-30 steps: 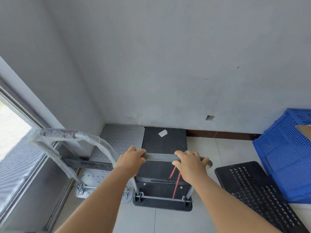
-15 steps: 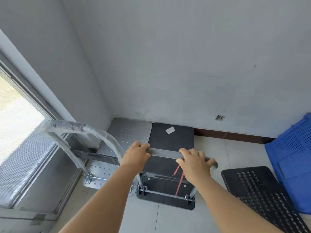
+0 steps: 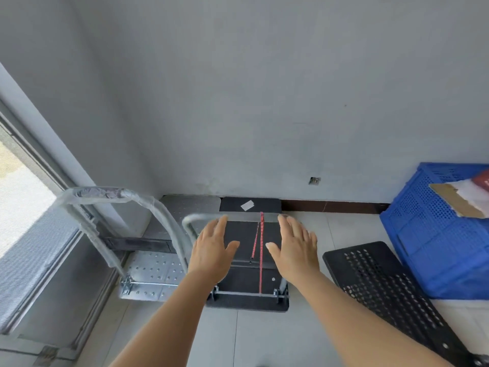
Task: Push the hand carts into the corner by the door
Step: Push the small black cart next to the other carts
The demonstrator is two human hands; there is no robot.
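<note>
Now both hands are hovering with fingers straight and spread, grasping nothing. The left hand (image 3: 211, 250) and the right hand (image 3: 295, 247) are sitting palm-down just short of the handle (image 3: 201, 216) of the black cart (image 3: 246, 279), their fingertips appearing to overlap the bar; whether they are touching it cannot be told. A red cord (image 3: 260, 250) is hanging from that bar between the two hands. The black cart is standing against the back wall (image 3: 264, 102), touching or just beside the silver cart (image 3: 156, 268), which is sitting in the corner beside the glass door (image 3: 23, 215). Right of the hands a black perforated panel (image 3: 383, 287) is lying on the floor, beside a blue crate (image 3: 436, 234).
</note>
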